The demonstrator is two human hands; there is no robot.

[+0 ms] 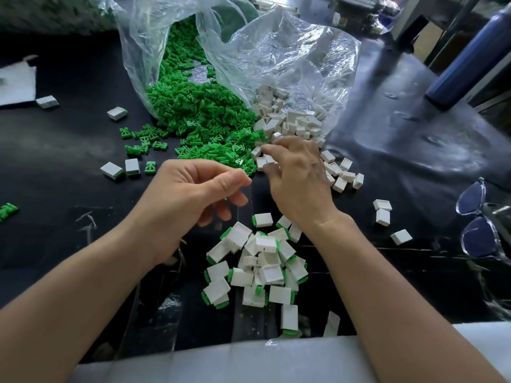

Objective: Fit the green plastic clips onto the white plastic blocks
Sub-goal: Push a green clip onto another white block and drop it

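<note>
A heap of green plastic clips (204,120) spills from a clear plastic bag onto the black table. To its right lies a pile of white plastic blocks (290,120), spilling from a second clear bag. My right hand (296,175) reaches into the near edge of the white blocks, fingertips pinching one white block (266,158). My left hand (190,194) hovers over the table with curled fingers; a tiny green bit (225,199) shows under its fingers, likely a clip. A pile of blocks with green clips fitted (260,266) lies between my forearms.
Loose fitted blocks (121,168) and stray clips (143,142) lie at the left. Clear-framed glasses (481,225) rest at the right edge, a dark blue bottle (467,56) stands at the back right. The clear bags (290,51) rise behind the heaps. White foam (16,84) lies far left.
</note>
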